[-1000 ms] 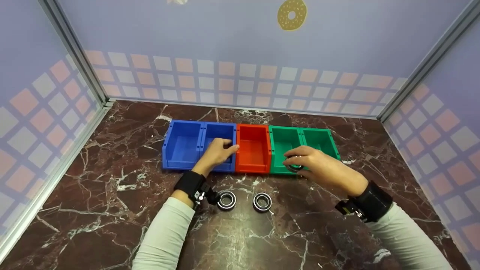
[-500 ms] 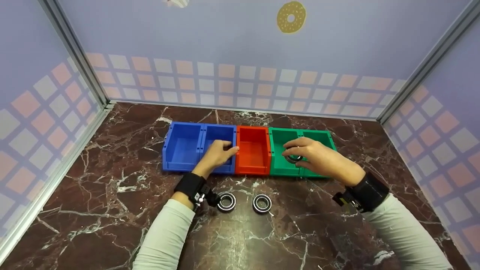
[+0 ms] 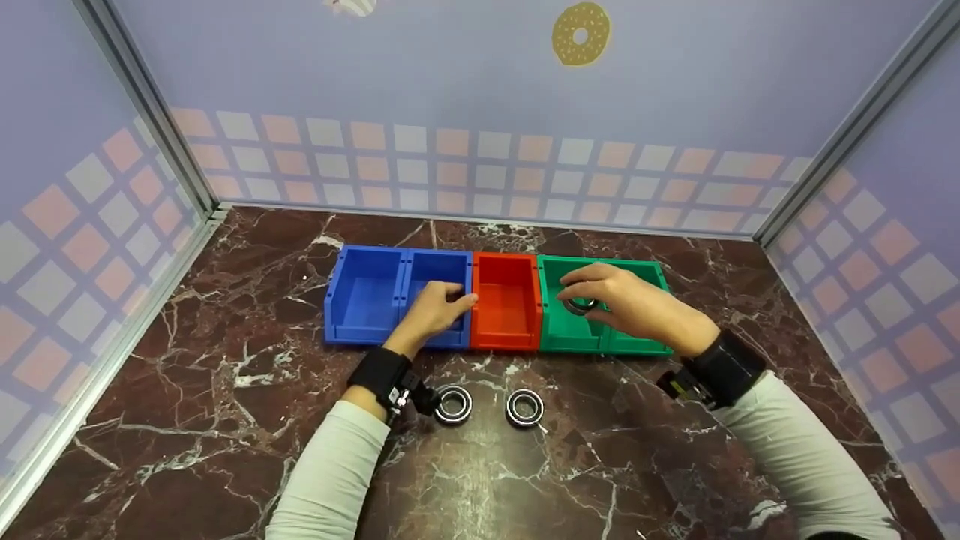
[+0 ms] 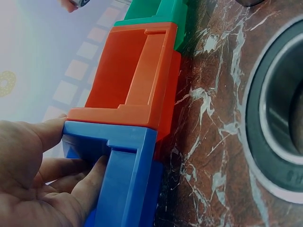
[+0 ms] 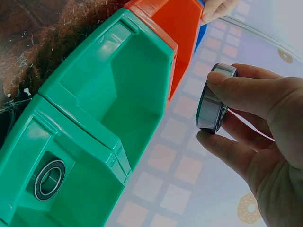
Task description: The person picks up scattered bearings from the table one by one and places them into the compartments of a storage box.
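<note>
My right hand [image 3: 634, 300] pinches a ball bearing [image 5: 209, 111] between thumb and fingers, holding it above the left green bin [image 3: 568, 328] in the head view. A second bearing [image 5: 40, 182] lies inside the right green bin [image 5: 85, 189]. At the right-hand blue bin [image 3: 439, 262], my left hand [image 3: 429, 311] grips the side wall by the red bin, its thumb on the top edge and its other fingers down inside, partly hidden. Two more bearings lie on the table in front of the row, a left bearing [image 3: 466, 405] and a right bearing [image 3: 538, 409].
The red bin [image 3: 506, 300] stands mid-row, between the blue and green pairs. Another blue bin [image 3: 367, 296] forms the left end. The bins sit on a dark marbled table [image 3: 210, 390], with a patterned panel [image 3: 487, 90] behind and panels at both sides.
My right hand has moved slightly left and away from me with the bearing, from the front edge to over the left green bin. My left hand stays put.
</note>
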Demonstrator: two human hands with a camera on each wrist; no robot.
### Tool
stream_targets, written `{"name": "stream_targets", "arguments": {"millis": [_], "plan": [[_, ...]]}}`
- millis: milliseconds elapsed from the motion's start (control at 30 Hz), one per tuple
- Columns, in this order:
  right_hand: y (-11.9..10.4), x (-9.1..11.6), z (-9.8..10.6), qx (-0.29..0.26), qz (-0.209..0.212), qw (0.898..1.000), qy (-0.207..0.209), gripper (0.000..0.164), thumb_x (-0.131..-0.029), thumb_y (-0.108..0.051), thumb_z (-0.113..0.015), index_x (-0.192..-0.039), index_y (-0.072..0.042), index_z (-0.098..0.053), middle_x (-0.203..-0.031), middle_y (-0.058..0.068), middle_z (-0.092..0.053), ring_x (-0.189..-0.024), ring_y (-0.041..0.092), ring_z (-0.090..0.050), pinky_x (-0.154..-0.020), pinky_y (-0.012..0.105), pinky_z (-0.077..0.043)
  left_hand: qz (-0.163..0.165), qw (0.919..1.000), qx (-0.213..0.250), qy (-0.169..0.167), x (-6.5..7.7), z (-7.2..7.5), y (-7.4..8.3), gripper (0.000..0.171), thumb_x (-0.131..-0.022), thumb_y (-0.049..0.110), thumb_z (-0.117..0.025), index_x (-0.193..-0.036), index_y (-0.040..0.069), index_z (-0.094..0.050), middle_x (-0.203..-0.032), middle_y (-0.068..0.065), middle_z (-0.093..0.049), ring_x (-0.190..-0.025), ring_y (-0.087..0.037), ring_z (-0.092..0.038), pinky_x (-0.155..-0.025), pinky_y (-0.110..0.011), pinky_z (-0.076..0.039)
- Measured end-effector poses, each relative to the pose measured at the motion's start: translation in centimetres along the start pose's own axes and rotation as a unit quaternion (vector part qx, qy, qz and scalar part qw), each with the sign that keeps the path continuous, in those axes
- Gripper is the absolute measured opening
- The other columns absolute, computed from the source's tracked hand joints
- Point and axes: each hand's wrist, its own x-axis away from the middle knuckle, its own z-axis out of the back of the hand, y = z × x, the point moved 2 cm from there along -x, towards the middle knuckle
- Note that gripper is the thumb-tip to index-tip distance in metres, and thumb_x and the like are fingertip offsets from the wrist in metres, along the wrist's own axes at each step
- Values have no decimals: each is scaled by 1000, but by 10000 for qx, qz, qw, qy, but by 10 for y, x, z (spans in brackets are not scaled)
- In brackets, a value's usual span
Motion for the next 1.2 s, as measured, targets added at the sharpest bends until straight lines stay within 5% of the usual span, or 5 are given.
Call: {"name": "stream_targets", "arguments": {"millis": [667,1200], "plan": [[19,-16,-12,-346,-197,9992,5,39,-85,-1,-74,-123,-10,-68,-136,14,-60,-127,31,-55,-100,42,-53,169,9996,233,-81,-1,-1,-1,58,-98,29,-61,-142,-6,-47,-148,-23,-47,-120,-32,-61,-110,-41,-46],[32,-20,-23,-427,-423,9982,-76,38,-85,-2,-74,-122,-10,-69,-135,14,-61,-128,31,-55,-100,43,-53,121,9998,125,-104,0,1,-1,58,-99,30,-60,-143,-5,-47,-150,-23,-46,-138,-33,-46,-117,-44,-37]]}}
